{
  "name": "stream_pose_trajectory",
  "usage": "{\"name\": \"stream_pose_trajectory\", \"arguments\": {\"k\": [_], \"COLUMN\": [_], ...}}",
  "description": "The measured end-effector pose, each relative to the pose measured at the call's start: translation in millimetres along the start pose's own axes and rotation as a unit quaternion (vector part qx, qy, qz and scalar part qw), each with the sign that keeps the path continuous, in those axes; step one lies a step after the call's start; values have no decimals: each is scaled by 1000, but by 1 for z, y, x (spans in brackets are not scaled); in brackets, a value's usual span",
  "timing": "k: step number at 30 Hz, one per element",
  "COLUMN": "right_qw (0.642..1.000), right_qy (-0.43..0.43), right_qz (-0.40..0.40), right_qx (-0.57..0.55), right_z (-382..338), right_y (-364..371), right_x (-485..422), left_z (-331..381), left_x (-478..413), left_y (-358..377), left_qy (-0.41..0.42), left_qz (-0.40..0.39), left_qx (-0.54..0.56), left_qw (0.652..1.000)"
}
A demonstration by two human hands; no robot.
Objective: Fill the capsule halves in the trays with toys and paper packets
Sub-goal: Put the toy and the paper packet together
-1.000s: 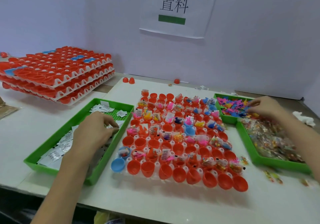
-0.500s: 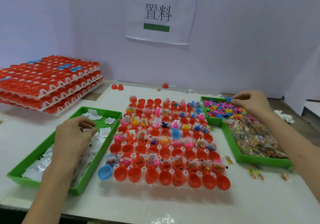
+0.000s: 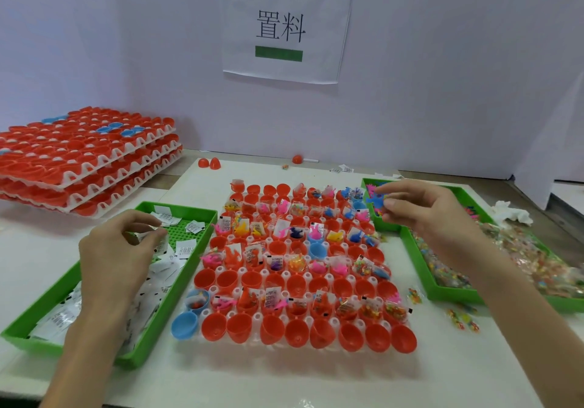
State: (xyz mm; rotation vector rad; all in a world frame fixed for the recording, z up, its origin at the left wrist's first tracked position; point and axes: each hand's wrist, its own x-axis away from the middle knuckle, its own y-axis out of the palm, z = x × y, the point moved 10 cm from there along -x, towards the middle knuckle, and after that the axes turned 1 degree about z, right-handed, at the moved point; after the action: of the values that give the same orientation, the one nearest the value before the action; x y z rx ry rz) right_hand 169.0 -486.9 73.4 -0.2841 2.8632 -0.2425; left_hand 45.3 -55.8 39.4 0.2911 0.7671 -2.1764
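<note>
A white tray (image 3: 286,273) of red and a few blue capsule halves lies in the middle; many halves hold toys and paper packets, while one middle row and the front row stand bare. My left hand (image 3: 117,256) hovers over the left green tray (image 3: 196,268) and pinches a white paper packet (image 3: 151,236). My right hand (image 3: 423,211) is raised over the small green toy tray (image 3: 369,218) and pinches a blue toy (image 3: 377,200).
A stack of trays with red capsule halves (image 3: 85,161) stands at the back left. A long green tray of clear bagged toys (image 3: 442,290) lies at the right. Loose red halves (image 3: 209,163) and scraps lie near the wall, and small bags (image 3: 463,320) lie by the tray.
Both hands have lifted: the left rose from the packets with one pinched, the right came up from the toy tray with a blue toy and moved toward the capsule tray.
</note>
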Motion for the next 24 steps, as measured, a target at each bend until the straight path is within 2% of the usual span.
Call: {"name": "stream_pose_trajectory", "arguments": {"k": [5, 8, 12, 16, 19, 24], "right_qw": [999, 996, 990, 983, 982, 985], "right_qy": [0, -21, -77, -124, -129, -128], "right_qz": [18, 23, 20, 35, 66, 88], "right_qx": [-45, -84, -120, -129, -118, -69], "right_z": [-13, -35, -74, -92, -85, -78], "right_y": [15, 31, 62, 77, 73, 62], "right_x": [14, 28, 50, 74, 87, 94], "left_z": [24, 68, 129, 150, 158, 168], "left_x": [6, 19, 53, 89, 112, 123], "left_y": [-4, 0, 26, 55, 72, 81], "left_qy": [22, 40, 10, -59, -102, -103], "left_qz": [6, -1, -17, -5, -22, -98], "left_qx": [45, 141, 343, 461, 514, 516], "left_qw": [999, 989, 939, 886, 851, 845]}}
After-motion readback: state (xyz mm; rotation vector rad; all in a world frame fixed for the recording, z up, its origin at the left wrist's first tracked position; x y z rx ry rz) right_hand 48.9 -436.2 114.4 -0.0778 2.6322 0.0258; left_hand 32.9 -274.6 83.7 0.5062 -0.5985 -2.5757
